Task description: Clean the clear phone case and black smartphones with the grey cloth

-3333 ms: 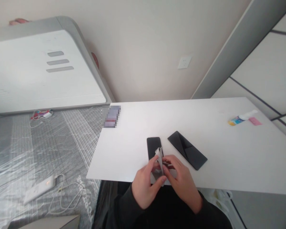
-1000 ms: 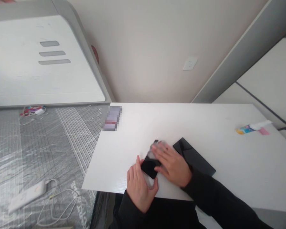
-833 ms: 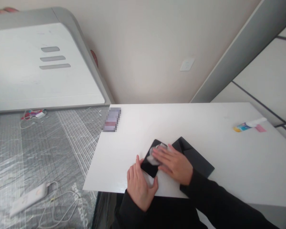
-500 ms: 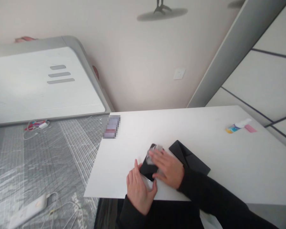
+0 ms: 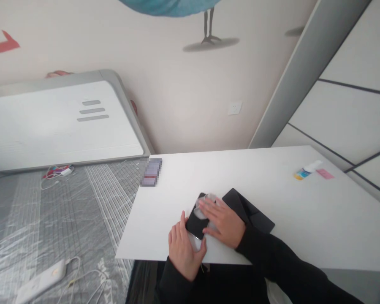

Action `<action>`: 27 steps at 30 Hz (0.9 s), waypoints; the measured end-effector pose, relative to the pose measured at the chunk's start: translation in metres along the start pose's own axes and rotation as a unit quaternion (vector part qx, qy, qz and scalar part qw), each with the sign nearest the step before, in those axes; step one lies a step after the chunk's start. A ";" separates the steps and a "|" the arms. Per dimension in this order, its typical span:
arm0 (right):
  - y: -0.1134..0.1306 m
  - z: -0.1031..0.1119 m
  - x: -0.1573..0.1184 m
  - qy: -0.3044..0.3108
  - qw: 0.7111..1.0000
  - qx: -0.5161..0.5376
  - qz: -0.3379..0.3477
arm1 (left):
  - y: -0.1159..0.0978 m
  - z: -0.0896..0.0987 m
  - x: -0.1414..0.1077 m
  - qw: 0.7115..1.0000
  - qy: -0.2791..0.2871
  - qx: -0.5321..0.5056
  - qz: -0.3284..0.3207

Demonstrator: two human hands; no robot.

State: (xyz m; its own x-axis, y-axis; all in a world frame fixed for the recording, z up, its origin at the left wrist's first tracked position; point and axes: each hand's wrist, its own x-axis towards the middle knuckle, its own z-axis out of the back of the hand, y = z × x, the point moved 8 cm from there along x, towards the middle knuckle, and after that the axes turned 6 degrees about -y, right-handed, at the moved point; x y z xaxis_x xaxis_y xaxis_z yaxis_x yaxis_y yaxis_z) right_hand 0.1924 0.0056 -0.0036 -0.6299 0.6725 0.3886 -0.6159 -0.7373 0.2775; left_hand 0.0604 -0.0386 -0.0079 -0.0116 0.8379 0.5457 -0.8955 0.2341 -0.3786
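Note:
A black smartphone (image 5: 195, 226) lies slanted on the white table (image 5: 174, 181) near its front edge. My left hand (image 5: 183, 248) braces the phone's lower end, fingers along its left edge and thumb at the lower right corner. Under the fingers of my right hand (image 5: 223, 221), a crumpled whitish wipe (image 5: 200, 212) is pressed against the upper part of the screen. The palm hides the phone's right side. Just right of the phone, partly beneath my right forearm, is a dark folded case or cover (image 5: 256, 213).
A spray bottle (image 5: 305, 171) with a blue and yellow label lies at the back right, beside a pink slip (image 5: 325, 173). A blurred-out flat item (image 5: 152, 172) rests at the far left corner. Left of the table, a plastic-covered bed (image 5: 91, 219) carries a white power strip (image 5: 44, 278).
The camera view has tilted up slightly, so the scene sits a little lower. My right hand stays over the phone with the wipe; my left hand keeps its place.

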 end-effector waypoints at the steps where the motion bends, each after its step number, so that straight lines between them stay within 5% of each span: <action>1: 0.007 -0.003 0.001 0.012 0.999 0.025 0.027 | -0.001 0.000 0.000 1.000 -0.005 0.008 -0.012; 3: 0.015 -0.009 0.003 0.044 0.995 0.055 0.070 | -0.003 0.001 -0.001 0.999 -0.013 0.022 -0.027; 8: -0.007 -0.015 0.005 0.043 0.999 -0.001 -0.029 | -0.003 -0.002 0.000 1.000 -0.010 0.021 -0.012; 12: 0.010 -0.021 -0.002 0.084 0.991 0.081 0.059 | -0.006 -0.002 -0.001 0.998 -0.032 0.048 -0.032; 16: -0.011 -0.013 0.006 0.062 0.997 0.012 -0.034 | -0.004 -0.004 -0.001 0.999 -0.027 0.023 -0.014; 21: 0.011 -0.019 0.005 0.089 0.991 0.042 0.096 | -0.009 -0.001 -0.001 0.997 -0.040 0.054 -0.029; 24: -0.008 -0.018 0.007 0.073 0.996 -0.029 0.029 | -0.009 -0.002 -0.002 0.999 -0.034 0.035 -0.010; 27: -0.002 -0.019 0.005 0.081 0.992 -0.016 0.093 | -0.011 -0.001 -0.003 0.998 -0.039 0.041 -0.009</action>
State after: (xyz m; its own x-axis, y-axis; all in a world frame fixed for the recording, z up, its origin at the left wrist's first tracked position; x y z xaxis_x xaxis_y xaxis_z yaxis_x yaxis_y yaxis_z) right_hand 0.1819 0.0118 -0.0191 -0.8005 0.5276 0.2841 -0.4942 -0.8494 0.1850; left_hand 0.0705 -0.0436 -0.0060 -0.0268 0.7917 0.6103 -0.9292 0.2053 -0.3072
